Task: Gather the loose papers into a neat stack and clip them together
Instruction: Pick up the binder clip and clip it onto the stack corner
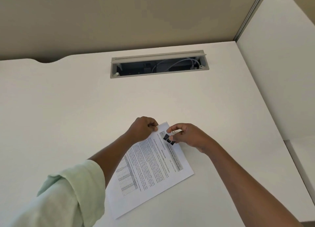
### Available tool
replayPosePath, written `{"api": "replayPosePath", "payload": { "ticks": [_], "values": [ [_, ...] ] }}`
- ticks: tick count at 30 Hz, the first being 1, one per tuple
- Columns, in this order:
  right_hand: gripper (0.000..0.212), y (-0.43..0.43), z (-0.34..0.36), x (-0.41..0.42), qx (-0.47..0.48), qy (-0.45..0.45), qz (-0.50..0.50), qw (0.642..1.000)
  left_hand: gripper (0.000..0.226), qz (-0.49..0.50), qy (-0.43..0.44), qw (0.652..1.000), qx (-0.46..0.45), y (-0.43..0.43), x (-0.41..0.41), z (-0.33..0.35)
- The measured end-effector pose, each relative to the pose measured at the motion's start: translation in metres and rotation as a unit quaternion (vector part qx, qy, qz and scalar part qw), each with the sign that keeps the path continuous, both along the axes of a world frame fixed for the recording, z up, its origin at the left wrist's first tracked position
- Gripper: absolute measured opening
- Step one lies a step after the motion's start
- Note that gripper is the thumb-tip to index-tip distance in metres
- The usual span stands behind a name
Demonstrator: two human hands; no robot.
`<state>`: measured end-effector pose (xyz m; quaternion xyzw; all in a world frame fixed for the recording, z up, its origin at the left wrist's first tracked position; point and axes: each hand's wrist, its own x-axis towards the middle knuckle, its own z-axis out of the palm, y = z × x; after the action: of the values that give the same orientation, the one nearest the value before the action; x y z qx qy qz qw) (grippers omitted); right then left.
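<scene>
A white worktop [68, 115] fills most of the frame, with a beige partition wall [102, 13] across the top and a white side panel [281, 47] in the upper right. Set into the worktop in the upper middle is a long grey cable tray [159, 55], its lid open, with grey cables [179, 63] visible inside the dark slot.

In the lower middle, a stack of printed papers [150, 172] lies flat on the worktop, turned at an angle so its top edge runs toward the lower right. The top sheet carries dense text and a table; the print is too small and skewed to read.

Two bare forearms reach in from the bottom, the left one with a pale green sleeve [64, 192] pushed up. The left hand [142, 129] is closed, pinching the far corner of the papers between thumb and fingers. The right hand [189, 136], just beside it, grips a small black binder clip [167, 139] by its silver wire handles. The clip sits at the top edge of the papers near that same corner; whether its mouth has closed over the sheets cannot be told.
</scene>
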<state>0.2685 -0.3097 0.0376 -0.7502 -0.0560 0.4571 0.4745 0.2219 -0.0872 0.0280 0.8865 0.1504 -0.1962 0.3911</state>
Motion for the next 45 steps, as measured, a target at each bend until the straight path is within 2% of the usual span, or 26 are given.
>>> {"api": "replayPosePath", "payload": {
  "ticks": [6,13,20,26,31,39,45],
  "values": [
    [0.021,0.003,-0.003,-0.007,-0.013,-0.021,-0.031,0.999,0.01,-0.024,0.002,1.0,0.001,0.001,-0.001,-0.002],
    [0.023,0.009,-0.002,-0.011,-0.024,-0.029,-0.024,0.999,0.01,0.031,-0.029,0.997,-0.062,-0.006,0.002,-0.004],
    [0.037,0.009,-0.008,-0.016,0.011,-0.067,-0.074,0.995,0.009,0.047,-0.034,0.997,-0.051,-0.006,0.003,-0.004],
    [0.026,-0.001,-0.003,-0.01,-0.002,-0.09,-0.127,0.988,0.009,0.046,-0.031,0.998,-0.041,-0.005,0.004,-0.003],
    [0.027,-0.01,-0.001,-0.001,-0.03,-0.109,-0.141,0.984,0.009,0.041,-0.027,0.998,-0.043,-0.005,0.004,-0.004],
    [0.031,-0.016,0.0,0.01,-0.063,-0.164,-0.139,0.975,0.009,0.025,-0.031,0.999,-0.031,-0.008,0.006,-0.003],
    [0.032,-0.012,0.007,0.021,-0.114,-0.18,-0.082,0.974,0.01,0.012,-0.043,0.999,-0.014,-0.011,0.008,-0.002]
  ]
}}
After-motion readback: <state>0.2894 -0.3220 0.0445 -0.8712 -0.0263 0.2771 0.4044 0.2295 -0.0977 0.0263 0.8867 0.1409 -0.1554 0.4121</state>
